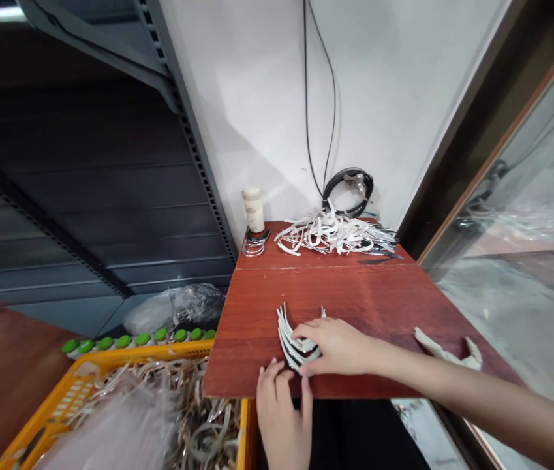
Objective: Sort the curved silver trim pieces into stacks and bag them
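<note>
A small stack of thin, curved white bands with shiny edges [285,336] lies on the reddish-brown table [252,300], its ends pointing to the back. My right hand [338,346] reaches in from the right and is closed on the stack's right side, thumb at the near edge and fingers inside the curve. Part of the stack is hidden under it. My left hand [282,411] is at the table's front edge, just below the stack. Its fingers are apart and hold nothing; whether a fingertip touches the bands I cannot tell.
Behind lie a pile of white strips [338,232], a coiled black cable [350,212] and a cream bottle [255,212] above some metal rings [253,245]. A pale strip of cloth [446,352] lies at right. At left stands a yellow crate [159,354] full of curved bands, beside green-lidded jars [143,339].
</note>
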The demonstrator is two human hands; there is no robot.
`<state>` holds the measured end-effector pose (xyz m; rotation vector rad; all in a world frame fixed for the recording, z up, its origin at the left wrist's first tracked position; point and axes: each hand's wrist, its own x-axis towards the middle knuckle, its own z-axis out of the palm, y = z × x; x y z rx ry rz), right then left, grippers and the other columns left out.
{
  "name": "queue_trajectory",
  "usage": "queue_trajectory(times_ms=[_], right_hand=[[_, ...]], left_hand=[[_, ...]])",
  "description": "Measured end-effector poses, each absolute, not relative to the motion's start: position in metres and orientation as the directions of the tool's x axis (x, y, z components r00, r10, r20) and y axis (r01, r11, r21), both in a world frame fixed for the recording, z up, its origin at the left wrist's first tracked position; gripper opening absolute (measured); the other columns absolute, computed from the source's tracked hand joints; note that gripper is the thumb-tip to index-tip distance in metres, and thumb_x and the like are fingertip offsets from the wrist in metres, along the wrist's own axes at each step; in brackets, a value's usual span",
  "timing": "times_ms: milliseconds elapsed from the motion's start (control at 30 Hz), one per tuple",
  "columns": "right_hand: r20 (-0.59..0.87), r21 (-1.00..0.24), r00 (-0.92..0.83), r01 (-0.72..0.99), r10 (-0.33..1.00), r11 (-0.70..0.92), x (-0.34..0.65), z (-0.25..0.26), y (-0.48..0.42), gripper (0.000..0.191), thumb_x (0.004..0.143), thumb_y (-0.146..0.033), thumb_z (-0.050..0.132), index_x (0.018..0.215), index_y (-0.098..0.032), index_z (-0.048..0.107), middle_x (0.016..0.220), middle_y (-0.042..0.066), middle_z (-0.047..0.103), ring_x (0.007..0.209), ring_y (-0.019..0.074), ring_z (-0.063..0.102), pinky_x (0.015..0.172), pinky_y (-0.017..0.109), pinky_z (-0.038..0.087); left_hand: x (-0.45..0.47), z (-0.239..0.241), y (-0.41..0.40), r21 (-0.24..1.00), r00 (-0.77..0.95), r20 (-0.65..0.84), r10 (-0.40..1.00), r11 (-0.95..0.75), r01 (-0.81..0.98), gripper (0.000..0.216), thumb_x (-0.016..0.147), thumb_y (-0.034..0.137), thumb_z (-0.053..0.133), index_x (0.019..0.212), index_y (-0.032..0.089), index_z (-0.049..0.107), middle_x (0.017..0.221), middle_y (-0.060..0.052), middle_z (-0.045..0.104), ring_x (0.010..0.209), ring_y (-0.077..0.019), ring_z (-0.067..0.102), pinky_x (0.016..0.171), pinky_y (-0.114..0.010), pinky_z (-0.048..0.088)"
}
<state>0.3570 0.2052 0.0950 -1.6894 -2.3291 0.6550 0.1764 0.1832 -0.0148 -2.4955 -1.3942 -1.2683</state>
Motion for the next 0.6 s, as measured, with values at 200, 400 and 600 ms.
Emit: queue_trajectory(times_ms=[200, 400, 600], right_hand=[[0.118, -0.268, -0.375, 0.88, 0.92, 0.393, 0.354, 0.052, 0.173, 0.057, 0.083, -0.005, 0.05, 0.138, -0.021, 0.049, 0.122, 0.01, 0.067, 0.11, 0.0226, 0.064, 0.098, 0.038, 0.047], [0.42, 0.015, -0.361, 0.92, 0.833, 0.391, 0.364, -0.018, 0.138, 0.078, 0.074, -0.002, 0.041, 0.146, -0.03, 0.041, 0.138, 0.001, 0.059, 0.123, 0.0269, 0.057, 0.105, 0.051, 0.041], [0.565, -0.092, -0.182, 0.955, 0.805, 0.281, 0.376, -0.061, 0.129, 0.083, 0.075, -0.013, 0.042, 0.149, -0.047, 0.029, 0.126, -0.004, 0.066, 0.115, 0.0302, 0.062, 0.101, 0.055, 0.044]], left_hand=[[0.183, 0.023, 0.173, 0.422, 0.318, 0.567, 0.76, -0.6, 0.68, 0.023, 0.089, 0.013, 0.05, 0.1, 0.028, 0.063, 0.108, 0.001, 0.067, 0.109, -0.0186, 0.06, 0.113, -0.055, 0.029], [0.067, -0.027, 0.186, 0.327, 0.062, 0.746, 0.663, -0.446, 0.833, 0.027, 0.088, 0.013, 0.051, 0.111, 0.025, 0.058, 0.104, -0.002, 0.066, 0.105, -0.0161, 0.062, 0.101, -0.042, 0.049], [-0.091, -0.094, 0.228, 0.313, -0.166, 0.646, 0.745, -0.06, 0.948, 0.02, 0.093, 0.028, 0.053, 0.109, 0.017, 0.059, 0.108, -0.006, 0.064, 0.098, -0.018, 0.063, 0.085, -0.04, 0.055]])
